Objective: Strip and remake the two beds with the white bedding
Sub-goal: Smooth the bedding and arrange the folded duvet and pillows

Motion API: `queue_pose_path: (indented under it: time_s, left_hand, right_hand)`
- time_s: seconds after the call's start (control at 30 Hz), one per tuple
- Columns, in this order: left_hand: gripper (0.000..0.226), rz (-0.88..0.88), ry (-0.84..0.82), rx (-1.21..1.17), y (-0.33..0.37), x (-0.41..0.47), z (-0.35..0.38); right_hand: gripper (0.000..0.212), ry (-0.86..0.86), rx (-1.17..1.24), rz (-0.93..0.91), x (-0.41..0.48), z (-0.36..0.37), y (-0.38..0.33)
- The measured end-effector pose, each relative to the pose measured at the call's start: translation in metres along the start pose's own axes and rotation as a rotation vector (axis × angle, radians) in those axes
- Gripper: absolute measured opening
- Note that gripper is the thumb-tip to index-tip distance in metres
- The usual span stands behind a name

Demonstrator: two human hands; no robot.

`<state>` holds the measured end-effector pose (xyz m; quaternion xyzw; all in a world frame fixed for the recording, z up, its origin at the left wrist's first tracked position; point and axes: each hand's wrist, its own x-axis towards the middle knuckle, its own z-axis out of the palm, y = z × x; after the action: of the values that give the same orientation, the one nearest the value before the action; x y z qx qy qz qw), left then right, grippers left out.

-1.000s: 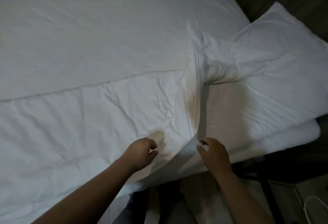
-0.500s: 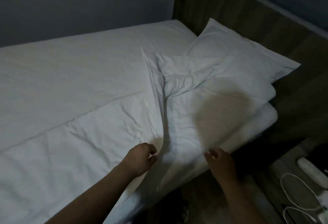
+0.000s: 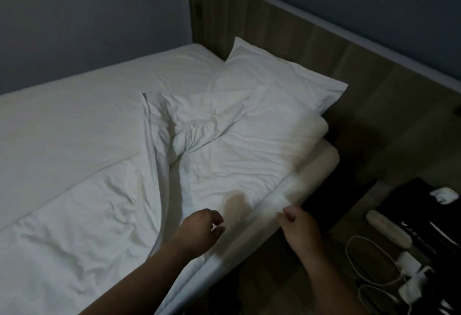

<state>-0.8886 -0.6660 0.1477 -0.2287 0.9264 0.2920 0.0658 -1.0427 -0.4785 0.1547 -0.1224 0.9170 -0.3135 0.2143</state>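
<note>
Left hand now off the sheet

The left arm and the right arm are bare all the way down, and the left hand and the right hand are bare too.

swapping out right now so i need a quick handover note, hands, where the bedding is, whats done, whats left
Left hand: fingers loosely curled, holding nothing, just over the sheet near the side edge of the bed.
Right hand: fingers curled at the sheet's near edge; blurred, grip unclear.
Pillow lies at the headboard; duvet lies rumpled across the bed.
Done: white bedding is on this bed.
Left: probably tuck that edge, smooth the duvet. Second bed not in view.
</note>
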Motion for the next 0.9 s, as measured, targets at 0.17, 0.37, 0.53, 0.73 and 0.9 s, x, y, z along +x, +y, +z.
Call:
queue_pose_path:
  time_s: [0.17,0.37,0.53,0.73,0.9]
  left_hand:
    - [0.029,-0.002,0.003,0.025,0.008,0.016,0.009]
    - [0.025,-0.059,0.007,0.031,-0.004,0.039,0.003]
    - [0.024,-0.120,0.033,-0.018,-0.024,0.067,-0.007]
    - [0.032,-0.256,0.109,-0.052,-0.069,0.106,-0.037]
    - [0.042,-0.364,0.182,-0.027,-0.106,0.125,-0.062]
  right_hand:
    - [0.023,0.005,0.020,-0.016,0.013,-0.008,0.010]
    - [0.026,-0.001,0.039,-0.011,0.039,-0.008,-0.005]
    - [0.028,-0.023,0.017,-0.015,0.075,0.000,-0.027]
    - [0.035,-0.046,-0.064,-0.080,0.116,0.018,-0.061]
    - [0.036,-0.075,-0.084,-0.131,0.141,0.043,-0.097]
